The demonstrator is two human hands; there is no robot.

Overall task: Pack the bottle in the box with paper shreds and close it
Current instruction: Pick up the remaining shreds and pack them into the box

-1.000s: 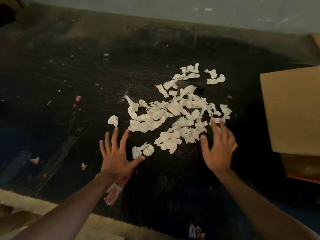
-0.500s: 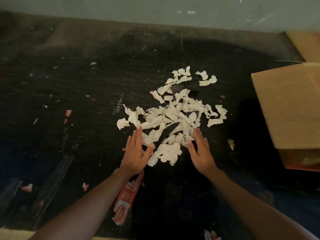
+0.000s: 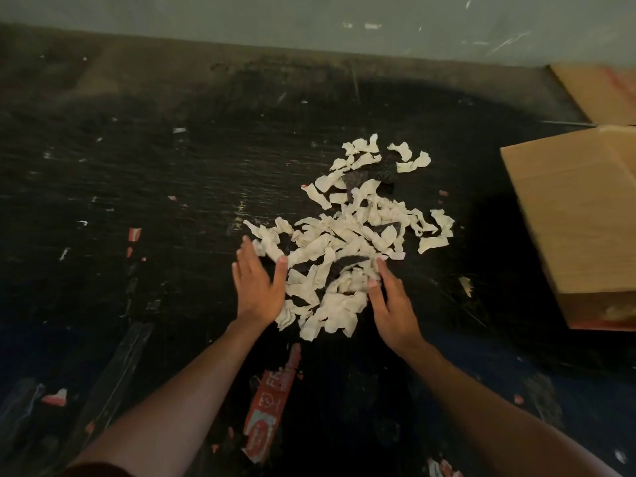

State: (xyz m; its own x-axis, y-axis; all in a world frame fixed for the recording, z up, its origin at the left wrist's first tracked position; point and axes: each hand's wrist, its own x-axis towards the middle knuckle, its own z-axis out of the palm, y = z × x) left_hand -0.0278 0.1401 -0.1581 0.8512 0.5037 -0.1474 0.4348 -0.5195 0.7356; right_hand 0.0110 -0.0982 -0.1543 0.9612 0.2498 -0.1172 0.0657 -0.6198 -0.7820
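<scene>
A loose heap of white paper shreds (image 3: 347,242) lies on the dark scratched tabletop (image 3: 155,187). My left hand (image 3: 256,284) rests flat at the heap's left edge, fingers together, touching shreds. My right hand (image 3: 392,304) is at the heap's near right edge, its fingers pressed against the shreds. Both hands cup the near part of the heap between them without holding any. A brown cardboard box (image 3: 578,215) stands at the right edge, one flap up. No bottle is visible.
A red and white torn label strip (image 3: 268,404) is stuck to the table near my left forearm. Small red scraps (image 3: 133,234) dot the left side. Another cardboard flap (image 3: 599,91) lies at the far right. A pale wall (image 3: 309,18) borders the back.
Both hands have moved inward and forward from spread-out positions, pushing the near shreds together into a tighter heap. The view has shifted slightly, so the box sits lower right.
</scene>
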